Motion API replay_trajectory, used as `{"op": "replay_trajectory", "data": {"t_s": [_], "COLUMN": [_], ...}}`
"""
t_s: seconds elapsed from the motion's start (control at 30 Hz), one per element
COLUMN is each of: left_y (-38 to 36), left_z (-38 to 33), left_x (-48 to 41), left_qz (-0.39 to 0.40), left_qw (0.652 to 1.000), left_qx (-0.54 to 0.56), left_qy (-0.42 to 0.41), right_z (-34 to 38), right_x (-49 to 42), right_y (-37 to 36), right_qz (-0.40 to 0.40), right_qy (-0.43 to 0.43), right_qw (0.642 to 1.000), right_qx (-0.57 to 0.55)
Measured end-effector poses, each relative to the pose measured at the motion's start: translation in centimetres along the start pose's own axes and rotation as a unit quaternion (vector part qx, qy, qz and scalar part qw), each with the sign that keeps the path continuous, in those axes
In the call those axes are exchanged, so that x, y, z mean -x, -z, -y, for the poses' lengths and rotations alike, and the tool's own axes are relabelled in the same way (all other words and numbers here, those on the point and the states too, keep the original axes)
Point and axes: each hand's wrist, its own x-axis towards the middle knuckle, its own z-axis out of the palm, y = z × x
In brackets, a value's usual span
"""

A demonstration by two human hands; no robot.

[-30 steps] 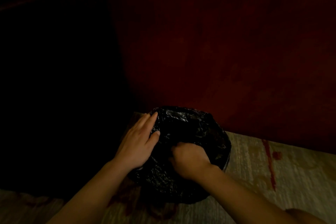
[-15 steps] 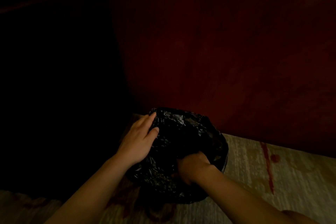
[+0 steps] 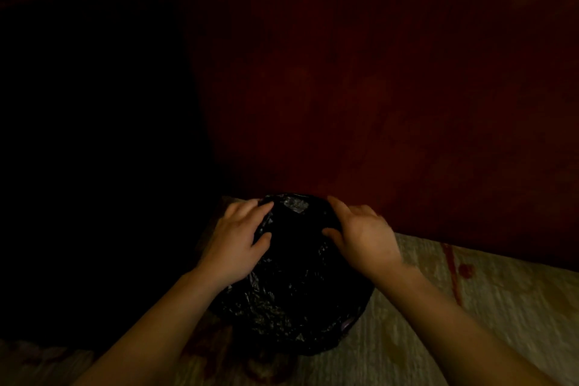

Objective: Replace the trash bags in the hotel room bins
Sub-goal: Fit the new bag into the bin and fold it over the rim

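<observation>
Pretty dim in here. The black trash bag [image 3: 291,291] sits at the carpet's [image 3: 470,307] far edge, against the red wall [image 3: 376,88]. Left hand [image 3: 238,241] rests flat on its left rim with fingers spread. Right hand [image 3: 363,238] curls over the right rim, holding it.

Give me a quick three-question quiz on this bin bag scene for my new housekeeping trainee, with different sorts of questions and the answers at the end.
1. True or false: only the left hand touches the black trash bag, and the right hand is off it.
2. What is the floor around the bag? A. bare tiles B. pale carpet with red marks C. dark wooden boards
3. Fill in: behind the bag stands a dark ___ wall.

Key: 1. False, both hands are on the bag near its far edge. 2. B. 3. Red.
</observation>
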Motion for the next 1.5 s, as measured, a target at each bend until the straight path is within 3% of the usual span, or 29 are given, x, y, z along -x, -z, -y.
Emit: {"op": "replay_trajectory", "data": {"t_s": [0.07,0.17,0.3,0.43,0.53,0.6,0.67,0.8,0.93,1.07,1.23,1.37,1.5], "left_y": [0.2,0.6,0.4,-1.0,-1.3,-1.1,-0.9,-1.2,-1.5,-1.5,-1.6,-1.6,-1.9], "left_z": [0.1,0.5,1.4,1.3,1.4,1.4,1.4,2.2,2.8,2.9,2.9,3.1,3.0], "left_x": [-0.3,-0.8,-1.5,-1.7,-1.7,-1.6,-1.5,-1.3,-1.1,0.0,2.5,4.0,4.9], "left_qz": [-0.015,0.025,0.08,0.068,0.045,0.051,0.065,0.091,0.032,-0.021,0.014,0.015,0.04], "left_qw": [0.999,0.994,0.986,0.991,0.996,0.996,0.992,0.964,0.924,0.969,1.0,0.993,0.991], "left_qx": [-0.046,-0.072,-0.009,0.014,-0.014,0.0,0.056,0.205,0.324,0.199,-0.023,-0.102,-0.111], "left_qy": [0.009,0.074,0.143,0.111,0.08,0.074,0.092,0.142,0.201,0.142,0.007,-0.053,-0.071], "right_z": [-1.2,-2.7,-4.3,-3.5,-3.0,-3.1,-3.9,-5.2,-5.7,-6.5,-6.5,-6.2,-6.0], "right_x": [-0.4,-1.0,-1.8,-2.5,-2.8,-2.8,-3.0,-3.1,-2.3,-1.4,0.7,3.6,6.3], "right_y": [-0.8,-1.0,-1.6,-1.1,-1.6,-1.9,-2.4,-3.4,-4.2,-4.0,-2.7,-2.4,-1.3], "right_qz": [-0.037,-0.074,-0.086,-0.032,-0.038,-0.05,-0.033,0.056,0.115,0.117,0.08,0.078,-0.031], "right_qy": [0.013,0.006,-0.032,-0.063,-0.042,-0.082,-0.129,-0.158,-0.18,-0.175,-0.157,-0.073,0.077], "right_qw": [0.997,0.983,0.968,0.935,0.95,0.936,0.929,0.954,0.957,0.948,0.925,0.942,0.978], "right_qx": [-0.071,-0.168,-0.232,-0.346,-0.307,-0.34,-0.345,-0.25,-0.195,-0.24,-0.336,-0.32,-0.191]}}
